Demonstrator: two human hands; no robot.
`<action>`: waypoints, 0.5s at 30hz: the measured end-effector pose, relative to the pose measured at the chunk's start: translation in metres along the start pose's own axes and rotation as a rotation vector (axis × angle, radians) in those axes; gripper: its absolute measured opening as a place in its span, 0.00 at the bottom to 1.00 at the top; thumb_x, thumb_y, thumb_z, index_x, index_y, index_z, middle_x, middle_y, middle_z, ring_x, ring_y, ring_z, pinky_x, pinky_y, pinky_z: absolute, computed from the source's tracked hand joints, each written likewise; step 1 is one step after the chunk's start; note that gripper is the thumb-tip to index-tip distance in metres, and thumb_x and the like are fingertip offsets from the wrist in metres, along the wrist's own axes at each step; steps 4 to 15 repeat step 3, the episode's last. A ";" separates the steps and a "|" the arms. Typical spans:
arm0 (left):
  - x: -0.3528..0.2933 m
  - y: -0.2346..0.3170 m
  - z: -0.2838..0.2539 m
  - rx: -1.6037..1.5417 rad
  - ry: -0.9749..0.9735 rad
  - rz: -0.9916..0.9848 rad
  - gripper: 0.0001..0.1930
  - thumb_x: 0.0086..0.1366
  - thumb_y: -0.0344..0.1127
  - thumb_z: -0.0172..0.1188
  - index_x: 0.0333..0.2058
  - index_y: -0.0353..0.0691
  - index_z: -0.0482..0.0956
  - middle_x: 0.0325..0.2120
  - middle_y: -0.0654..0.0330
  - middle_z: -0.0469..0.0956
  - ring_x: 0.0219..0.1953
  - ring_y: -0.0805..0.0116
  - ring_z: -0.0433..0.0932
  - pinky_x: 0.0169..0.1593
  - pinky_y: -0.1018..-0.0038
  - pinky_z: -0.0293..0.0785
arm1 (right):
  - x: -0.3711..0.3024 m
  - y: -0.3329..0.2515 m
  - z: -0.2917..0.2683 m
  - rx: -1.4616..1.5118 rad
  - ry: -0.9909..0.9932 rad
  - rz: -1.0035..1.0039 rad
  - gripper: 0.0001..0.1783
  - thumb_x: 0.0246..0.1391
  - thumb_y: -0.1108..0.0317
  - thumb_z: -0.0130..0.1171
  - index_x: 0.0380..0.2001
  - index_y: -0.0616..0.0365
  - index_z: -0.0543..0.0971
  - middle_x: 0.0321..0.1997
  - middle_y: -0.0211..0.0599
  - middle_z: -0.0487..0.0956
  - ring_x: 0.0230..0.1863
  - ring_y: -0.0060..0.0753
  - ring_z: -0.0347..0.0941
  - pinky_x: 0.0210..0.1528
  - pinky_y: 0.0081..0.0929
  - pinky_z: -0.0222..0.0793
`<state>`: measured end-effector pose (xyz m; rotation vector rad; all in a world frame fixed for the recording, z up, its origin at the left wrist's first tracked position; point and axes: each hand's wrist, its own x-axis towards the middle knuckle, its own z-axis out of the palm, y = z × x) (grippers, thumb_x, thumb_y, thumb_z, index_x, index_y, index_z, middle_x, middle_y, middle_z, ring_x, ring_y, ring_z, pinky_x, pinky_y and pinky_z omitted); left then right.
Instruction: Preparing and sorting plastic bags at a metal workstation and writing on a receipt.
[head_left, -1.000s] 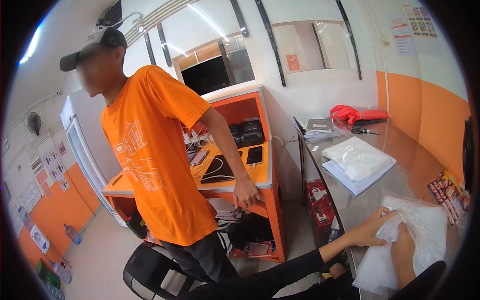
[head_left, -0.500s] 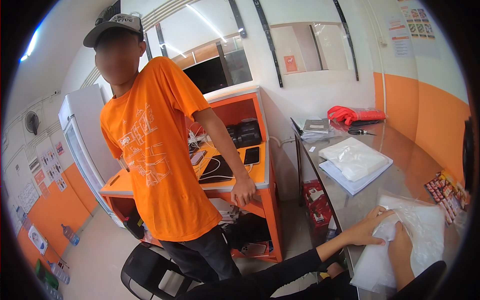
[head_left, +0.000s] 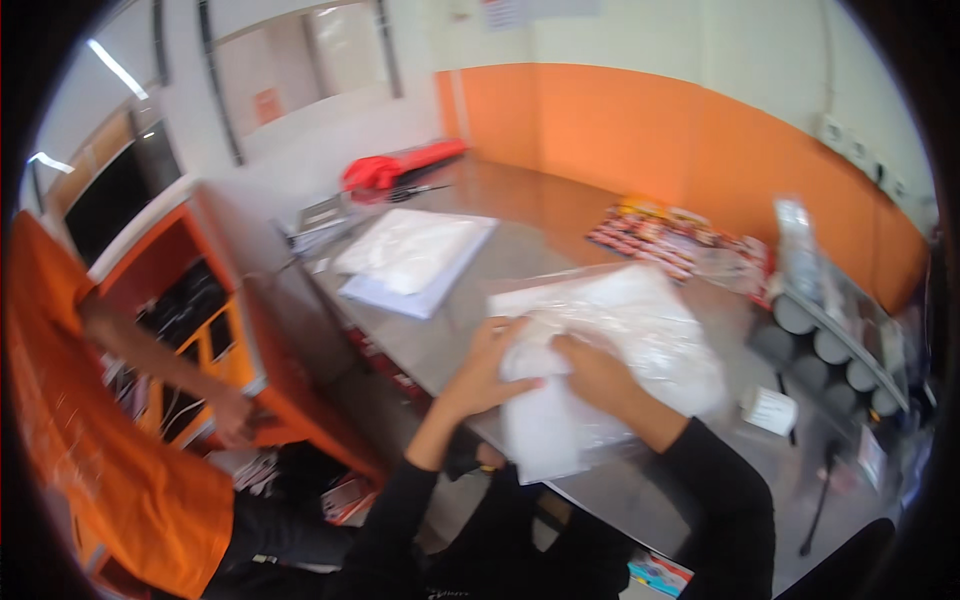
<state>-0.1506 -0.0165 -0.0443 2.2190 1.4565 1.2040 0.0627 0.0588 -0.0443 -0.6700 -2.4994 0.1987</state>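
In front of me a clear plastic bag (head_left: 660, 330) with flat white contents lies on the metal table (head_left: 415, 345). A white folded part (head_left: 540, 435) of it hangs toward the table's near edge. My left hand (head_left: 482, 372) closes on the pack's left side, thumb across the top. My right hand (head_left: 600, 380) grips the pack from the right, its thumb near the upper middle and its other fingers mostly hidden. Motion blur softens both hands, and I cannot make out what the white contents are.
A white plastic pack on paper (head_left: 410, 255), a red bundle (head_left: 400, 168) and colourful printed sheets (head_left: 660, 235) lie farther back. To the right are a grey cup holder (head_left: 830, 340) and a white roll (head_left: 770, 410). A person in orange (head_left: 110, 450) stands at left beside an orange desk (head_left: 300, 390).
My view has swung right, bringing the table and the pack toward the middle and the person to the left edge. Both hands still hold the plastic pack.
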 end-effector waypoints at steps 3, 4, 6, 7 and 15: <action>0.004 0.001 0.012 0.073 -0.033 0.005 0.46 0.52 0.45 0.73 0.66 0.38 0.60 0.59 0.49 0.59 0.63 0.48 0.57 0.67 0.59 0.52 | -0.014 -0.014 -0.036 -0.057 -0.135 0.134 0.27 0.45 0.71 0.62 0.52 0.54 0.72 0.61 0.54 0.70 0.64 0.56 0.64 0.66 0.47 0.58; 0.004 0.001 0.012 0.073 -0.033 0.005 0.46 0.52 0.45 0.73 0.66 0.38 0.60 0.59 0.49 0.59 0.63 0.48 0.57 0.67 0.59 0.52 | -0.014 -0.014 -0.036 -0.057 -0.135 0.134 0.27 0.45 0.71 0.62 0.52 0.54 0.72 0.61 0.54 0.70 0.64 0.56 0.64 0.66 0.47 0.58; 0.004 0.001 0.012 0.073 -0.033 0.005 0.46 0.52 0.45 0.73 0.66 0.38 0.60 0.59 0.49 0.59 0.63 0.48 0.57 0.67 0.59 0.52 | -0.014 -0.014 -0.036 -0.057 -0.135 0.134 0.27 0.45 0.71 0.62 0.52 0.54 0.72 0.61 0.54 0.70 0.64 0.56 0.64 0.66 0.47 0.58; 0.004 0.001 0.012 0.073 -0.033 0.005 0.46 0.52 0.45 0.73 0.66 0.38 0.60 0.59 0.49 0.59 0.63 0.48 0.57 0.67 0.59 0.52 | -0.014 -0.014 -0.036 -0.057 -0.135 0.134 0.27 0.45 0.71 0.62 0.52 0.54 0.72 0.61 0.54 0.70 0.64 0.56 0.64 0.66 0.47 0.58; 0.004 0.001 0.012 0.073 -0.033 0.005 0.46 0.52 0.45 0.73 0.66 0.38 0.60 0.59 0.49 0.59 0.63 0.48 0.57 0.67 0.59 0.52 | -0.014 -0.014 -0.036 -0.057 -0.135 0.134 0.27 0.45 0.71 0.62 0.52 0.54 0.72 0.61 0.54 0.70 0.64 0.56 0.64 0.66 0.47 0.58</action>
